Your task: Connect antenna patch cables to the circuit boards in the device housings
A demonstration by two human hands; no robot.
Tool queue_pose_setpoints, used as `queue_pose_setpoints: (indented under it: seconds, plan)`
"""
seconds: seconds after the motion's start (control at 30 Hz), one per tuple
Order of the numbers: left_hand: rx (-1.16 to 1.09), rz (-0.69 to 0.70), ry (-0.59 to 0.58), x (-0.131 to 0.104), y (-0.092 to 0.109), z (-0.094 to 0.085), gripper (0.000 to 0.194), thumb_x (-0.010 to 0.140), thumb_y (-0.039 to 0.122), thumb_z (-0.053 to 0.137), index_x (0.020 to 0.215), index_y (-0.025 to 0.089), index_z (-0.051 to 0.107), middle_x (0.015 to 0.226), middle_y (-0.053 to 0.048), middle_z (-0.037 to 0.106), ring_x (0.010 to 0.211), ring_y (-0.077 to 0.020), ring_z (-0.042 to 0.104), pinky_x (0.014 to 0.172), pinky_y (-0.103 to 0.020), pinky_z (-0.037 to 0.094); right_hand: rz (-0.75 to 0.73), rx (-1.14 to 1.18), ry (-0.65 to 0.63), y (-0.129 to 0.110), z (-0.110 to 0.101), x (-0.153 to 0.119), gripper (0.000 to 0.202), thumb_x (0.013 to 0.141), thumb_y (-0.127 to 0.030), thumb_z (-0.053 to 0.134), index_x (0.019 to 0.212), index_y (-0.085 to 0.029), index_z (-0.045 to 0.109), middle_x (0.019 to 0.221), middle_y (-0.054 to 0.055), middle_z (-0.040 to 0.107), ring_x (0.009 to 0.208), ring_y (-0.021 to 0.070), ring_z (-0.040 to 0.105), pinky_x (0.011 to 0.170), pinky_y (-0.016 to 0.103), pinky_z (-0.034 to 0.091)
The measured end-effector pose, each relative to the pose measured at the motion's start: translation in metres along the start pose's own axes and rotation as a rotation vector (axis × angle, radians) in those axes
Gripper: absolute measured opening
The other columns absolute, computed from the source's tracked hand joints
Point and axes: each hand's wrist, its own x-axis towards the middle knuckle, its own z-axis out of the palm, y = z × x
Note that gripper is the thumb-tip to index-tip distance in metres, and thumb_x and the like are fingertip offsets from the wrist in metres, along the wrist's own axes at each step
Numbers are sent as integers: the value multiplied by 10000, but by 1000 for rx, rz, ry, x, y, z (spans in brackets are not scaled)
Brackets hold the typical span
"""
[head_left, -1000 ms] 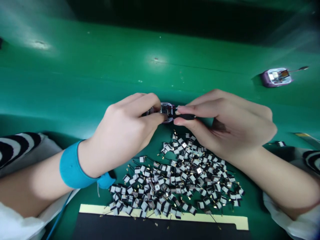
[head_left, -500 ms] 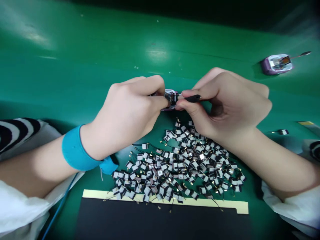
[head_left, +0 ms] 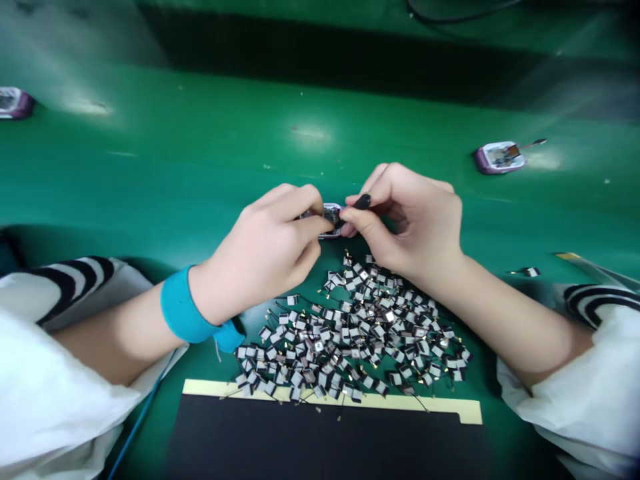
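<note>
My left hand (head_left: 260, 247) is closed around a small rounded device housing (head_left: 330, 212) with a pale rim and a circuit board showing inside. Its fingers cover the left part of the housing. At the housing's right edge, the thumb and forefinger of my right hand (head_left: 420, 220) pinch together, with a small black oval part (head_left: 363, 201) sticking out between them. Whether the fingertips also press on the board is hidden. Just below both hands spreads a pile of small white-and-black square modules (head_left: 350, 333) with short black wires and gold-coloured ends.
Purple-sided open housings lie at the right (head_left: 500, 159) and far left (head_left: 17, 104). A lone module (head_left: 531, 272) rests near a tweezer-like tool (head_left: 590, 265). A black mat (head_left: 325, 443) with a cream edge lies in front. My left wrist wears a blue corded strap (head_left: 183, 307).
The view has shifted, bringing the far-left housing and a black cable at the top into sight. Both hands remain at the same housing; my right hand's fingers have closed in nearer to it.
</note>
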Motion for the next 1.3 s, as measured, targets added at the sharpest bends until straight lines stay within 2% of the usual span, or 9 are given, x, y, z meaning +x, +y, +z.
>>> queue_pose_setpoints:
  seconds: [0.1, 0.27, 0.33, 0.47, 0.57, 0.7, 0.87, 1.07, 1.3]
  plan:
    - [-64, -15, -10, -1, 0, 0, 210, 787, 171, 423, 894, 150, 603, 887, -65, 547, 843, -182, 520, 736, -309, 446, 83, 155, 21, 1, 0, 1, 222, 781, -314, 544, 667, -192, 398, 658, -42, 488, 524, 59, 522, 499, 200, 455]
    - [-120, -48, -2, -1, -2, 0, 212, 788, 159, 448, 959, 158, 574, 905, -60, 554, 823, -170, 513, 733, -303, 442, 152, 265, 298, 9, -4, 3, 168, 817, -293, 487, 737, -196, 376, 698, -37, 490, 535, 50, 508, 455, 166, 417]
    - [-133, -90, 5, -1, -2, 0, 226, 784, 171, 472, 998, 154, 544, 908, -57, 546, 826, -169, 512, 733, -301, 447, 175, 253, 324, 12, -7, 3, 137, 842, -274, 442, 756, -197, 369, 655, -44, 461, 538, 56, 498, 482, 175, 421]
    - [-150, -262, 18, 0, 2, -1, 409, 743, 282, 574, 1105, 138, 449, 937, -64, 480, 846, -172, 506, 727, -294, 470, 189, 102, 122, 13, -13, 1, 63, 864, -210, 375, 804, -195, 361, 668, -38, 453, 536, 61, 493, 518, 197, 423]
    - [-326, -301, -13, -2, 6, -1, 615, 701, 367, 614, 1198, 139, 333, 936, -56, 440, 746, -135, 500, 633, -260, 489, 96, -157, -71, 8, -18, 1, 36, 834, -149, 405, 810, -174, 413, 716, -2, 487, 600, 80, 482, 560, 214, 413]
    - [-485, -239, 24, -2, 1, 0, 593, 721, 175, 525, 1249, 163, 255, 949, -54, 458, 803, -135, 483, 692, -268, 479, -12, -275, -266, 1, -25, 2, 71, 814, -187, 464, 777, -142, 505, 717, 31, 523, 661, 115, 466, 597, 247, 402]
    - [-488, -80, -84, 1, -13, 4, 763, 706, 138, 551, 1325, 197, 108, 1225, -80, 432, 1175, -206, 333, 995, -404, 305, -152, -348, -307, -1, -25, 0, 179, 821, -269, 486, 838, -117, 578, 741, 52, 558, 682, 131, 472, 645, 277, 414]
    - [-431, -67, -95, 0, -14, 9, 654, 751, 313, 585, 1289, 222, 224, 1130, -75, 525, 1026, -203, 480, 888, -395, 407, -411, -703, -343, -12, -15, -3, 169, 814, -215, 485, 791, -114, 618, 711, 53, 564, 649, 154, 460, 566, 286, 391]
    - [-504, -107, 27, -1, -12, 7, 638, 704, 250, 636, 1245, 207, 300, 1028, -55, 572, 935, -171, 541, 815, -325, 475, -371, -812, -268, -21, -7, 1, 142, 789, -109, 465, 745, -109, 601, 721, 62, 566, 661, 158, 461, 595, 289, 399]
